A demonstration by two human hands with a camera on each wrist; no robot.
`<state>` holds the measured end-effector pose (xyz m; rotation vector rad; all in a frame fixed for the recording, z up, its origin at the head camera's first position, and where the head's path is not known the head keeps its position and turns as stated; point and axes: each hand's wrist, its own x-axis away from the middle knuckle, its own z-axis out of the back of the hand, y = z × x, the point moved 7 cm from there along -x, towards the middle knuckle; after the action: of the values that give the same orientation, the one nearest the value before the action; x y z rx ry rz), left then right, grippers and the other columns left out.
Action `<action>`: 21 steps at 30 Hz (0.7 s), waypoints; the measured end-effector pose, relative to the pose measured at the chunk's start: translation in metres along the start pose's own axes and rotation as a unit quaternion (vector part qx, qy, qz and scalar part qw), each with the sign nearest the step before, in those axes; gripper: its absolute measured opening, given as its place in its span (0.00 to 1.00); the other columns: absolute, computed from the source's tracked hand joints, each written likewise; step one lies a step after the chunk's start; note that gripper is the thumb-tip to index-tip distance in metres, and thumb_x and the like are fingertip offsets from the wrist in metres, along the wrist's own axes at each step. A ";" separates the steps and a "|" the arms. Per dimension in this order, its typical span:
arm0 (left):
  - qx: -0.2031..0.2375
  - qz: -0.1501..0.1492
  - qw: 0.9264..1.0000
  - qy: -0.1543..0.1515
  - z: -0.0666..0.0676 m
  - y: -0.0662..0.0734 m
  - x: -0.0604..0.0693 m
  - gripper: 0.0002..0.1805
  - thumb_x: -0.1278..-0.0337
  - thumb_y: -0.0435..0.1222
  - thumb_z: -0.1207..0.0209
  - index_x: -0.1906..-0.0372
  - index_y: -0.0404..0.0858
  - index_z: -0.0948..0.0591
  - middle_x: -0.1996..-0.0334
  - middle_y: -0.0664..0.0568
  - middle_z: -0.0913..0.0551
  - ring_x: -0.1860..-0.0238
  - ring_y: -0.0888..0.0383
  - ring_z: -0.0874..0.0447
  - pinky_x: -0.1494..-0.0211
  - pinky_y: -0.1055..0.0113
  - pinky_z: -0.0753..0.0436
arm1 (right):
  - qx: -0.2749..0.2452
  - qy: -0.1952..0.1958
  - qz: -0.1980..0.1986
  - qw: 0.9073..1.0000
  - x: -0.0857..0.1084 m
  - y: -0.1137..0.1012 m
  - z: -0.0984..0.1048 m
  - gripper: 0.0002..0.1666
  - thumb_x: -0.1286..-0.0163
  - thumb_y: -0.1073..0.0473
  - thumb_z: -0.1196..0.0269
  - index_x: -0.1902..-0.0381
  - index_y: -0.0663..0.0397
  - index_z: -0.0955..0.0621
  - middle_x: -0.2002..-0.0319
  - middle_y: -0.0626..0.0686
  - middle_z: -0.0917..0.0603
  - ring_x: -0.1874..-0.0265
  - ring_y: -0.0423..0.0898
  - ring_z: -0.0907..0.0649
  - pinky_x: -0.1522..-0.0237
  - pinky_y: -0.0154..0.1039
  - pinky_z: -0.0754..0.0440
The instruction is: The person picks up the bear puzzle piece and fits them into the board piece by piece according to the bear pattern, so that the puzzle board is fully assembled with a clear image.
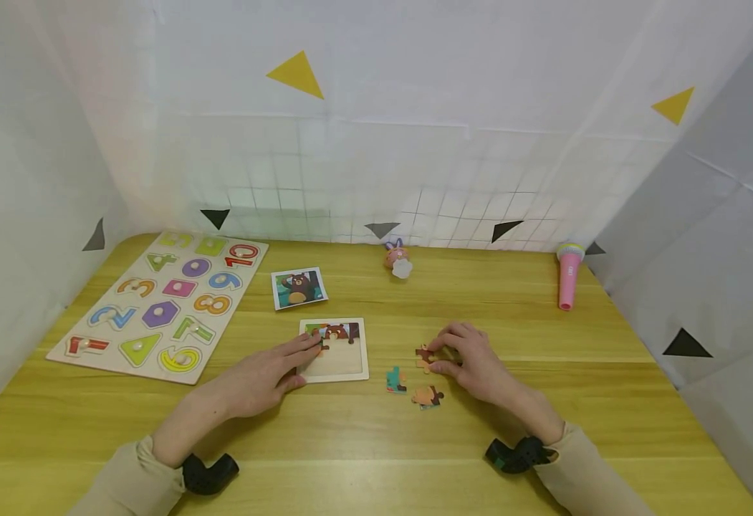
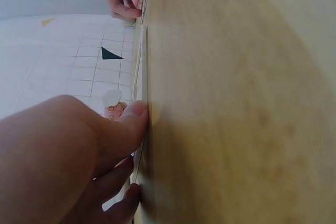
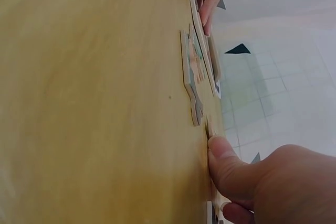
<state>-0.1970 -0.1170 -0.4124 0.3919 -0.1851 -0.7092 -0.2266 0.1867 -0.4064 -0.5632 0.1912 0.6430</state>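
Observation:
My left hand [image 1: 253,376] rests along the left side of a shallow wooden puzzle tray [image 1: 340,363], its fingers fairly straight. The fingertips touch pieces at the tray's left, and the thumb lies by the near left corner. Fitted bear-picture pieces [image 1: 336,331] line the tray's far side. To the right, my right hand [image 1: 476,362] pinches a brown and orange jigsaw piece [image 1: 423,356] between thumb and fingers, low over the table. Nearer me lie a teal piece [image 1: 395,380] and a tan piece [image 1: 424,396]; the tan one appears to overlap something beneath it.
A number-and-shape peg board [image 1: 108,351] lies at the left. Beyond the tray is a bear picture card [image 1: 299,288]. A small rabbit-eared toy [image 1: 398,259] stands near the back wall, and a pink toy microphone [image 1: 567,279] lies far right.

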 end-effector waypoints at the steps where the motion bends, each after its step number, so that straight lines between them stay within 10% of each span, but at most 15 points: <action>1: 0.000 0.000 1.000 0.000 0.000 0.000 0.000 0.29 0.24 0.40 0.49 0.23 0.40 0.37 0.21 0.48 0.44 0.22 0.46 0.46 0.26 0.46 0.35 | 0.001 0.000 0.000 1.000 0.000 0.000 0.000 0.14 0.43 0.58 0.26 0.59 0.49 0.14 0.59 0.47 0.18 0.57 0.47 0.24 0.54 0.48 0.36; 21: -0.001 0.005 1.000 0.009 0.001 0.001 0.001 0.29 0.24 0.40 0.49 0.23 0.40 0.36 0.21 0.48 0.43 0.23 0.46 0.43 0.27 0.46 0.33 | 0.001 0.008 0.023 1.000 -0.001 -0.009 0.002 0.15 0.43 0.60 0.26 0.58 0.51 0.17 0.59 0.46 0.17 0.56 0.46 0.23 0.50 0.49 0.33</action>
<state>-0.1962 -0.1176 -0.4110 0.3956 -0.1703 -0.6967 -0.2221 0.1808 -0.4002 -0.5642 0.2211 0.6832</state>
